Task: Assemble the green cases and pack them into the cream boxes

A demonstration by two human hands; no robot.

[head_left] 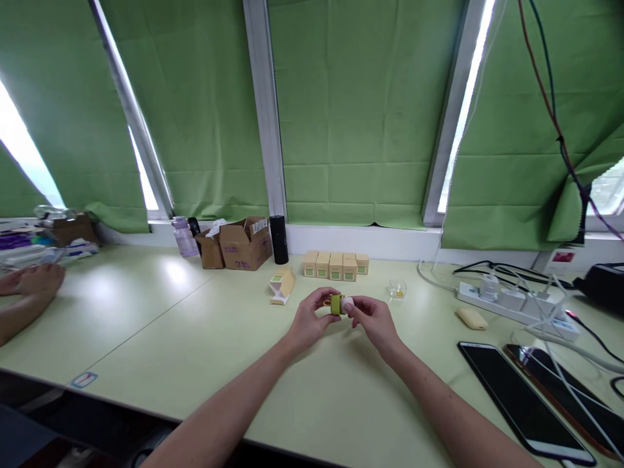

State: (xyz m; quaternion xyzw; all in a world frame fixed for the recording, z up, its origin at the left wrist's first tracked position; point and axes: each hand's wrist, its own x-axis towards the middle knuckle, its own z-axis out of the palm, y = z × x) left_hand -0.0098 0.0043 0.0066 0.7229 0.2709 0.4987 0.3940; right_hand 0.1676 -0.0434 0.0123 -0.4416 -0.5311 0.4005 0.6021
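Note:
My left hand (312,318) pinches a small yellow-green round case (336,304) between thumb and fingers, above the table. A small tan loop sticks out on the case's left side. At its right end my right hand (373,320) grips a small whitish rounded piece (346,303), which meets the case. Its exact kind is too small to tell, and my fingertips partly cover it. Beyond my hands lies an opened small carton (282,286) with its flaps out. Several small tan boxes (336,266) with green labels stand in rows farther back.
A clear small container (396,289) stands right of the boxes. A power strip (517,310) with cables, a beige rounded object (471,318) and a large phone (524,396) lie at right. Cardboard boxes (246,244) and a black cylinder (279,239) stand behind. Another person's hands (41,279) rest far left.

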